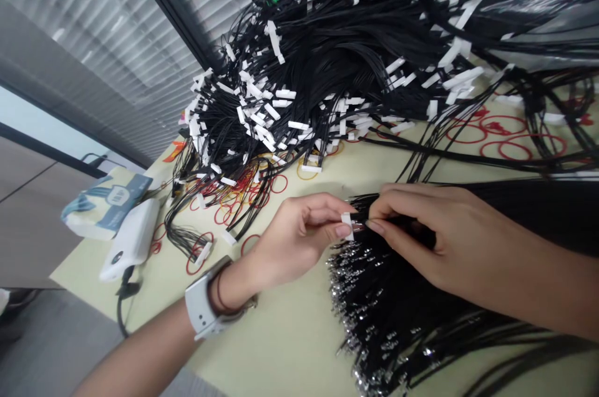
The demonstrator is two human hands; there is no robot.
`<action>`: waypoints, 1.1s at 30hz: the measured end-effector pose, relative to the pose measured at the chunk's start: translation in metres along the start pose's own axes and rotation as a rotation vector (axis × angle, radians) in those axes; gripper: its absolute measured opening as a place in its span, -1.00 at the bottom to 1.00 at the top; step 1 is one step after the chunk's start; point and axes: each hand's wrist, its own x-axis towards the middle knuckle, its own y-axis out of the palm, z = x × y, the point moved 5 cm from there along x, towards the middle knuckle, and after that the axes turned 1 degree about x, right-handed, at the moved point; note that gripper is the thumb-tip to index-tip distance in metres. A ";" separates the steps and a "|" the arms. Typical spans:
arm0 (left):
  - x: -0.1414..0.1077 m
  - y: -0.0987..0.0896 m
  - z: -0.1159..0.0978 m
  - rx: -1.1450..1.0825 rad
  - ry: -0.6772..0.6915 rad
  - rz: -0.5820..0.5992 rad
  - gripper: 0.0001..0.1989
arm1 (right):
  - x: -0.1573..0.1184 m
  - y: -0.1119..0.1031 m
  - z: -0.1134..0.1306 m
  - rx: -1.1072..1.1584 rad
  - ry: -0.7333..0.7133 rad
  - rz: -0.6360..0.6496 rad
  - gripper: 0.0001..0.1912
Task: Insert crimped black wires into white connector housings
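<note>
Between the thumb and fingers of my left hand (299,238) is a small white connector housing (347,226). My right hand (435,235) is closed just to its right, pinching a thin black wire (359,222) whose end is at the housing. How deep the wire sits in the housing cannot be made out. Beneath both hands lies a thick bundle of loose black wires (393,322), their shiny metal terminals (344,278) pointing left. A grey watch (206,300) and a thin dark band circle my left wrist.
A big heap of black cables (327,60) with white connectors lies at the back. Red rubber bands (505,132) are scattered over the pale table (276,334). At the left are a tissue pack (110,200) and a white device (131,241) with a black cord. Blinds (150,72) stand behind.
</note>
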 end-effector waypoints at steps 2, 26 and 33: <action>0.000 0.000 0.000 -0.003 0.005 -0.001 -0.88 | 0.000 0.000 0.000 0.000 0.005 0.003 -0.79; 0.000 0.001 0.001 -0.108 -0.012 -0.037 -0.90 | 0.001 0.004 -0.003 0.130 0.113 0.105 -0.74; -0.002 0.001 0.001 -0.093 -0.016 -0.079 -0.79 | 0.001 0.005 -0.004 0.080 0.119 0.097 -0.68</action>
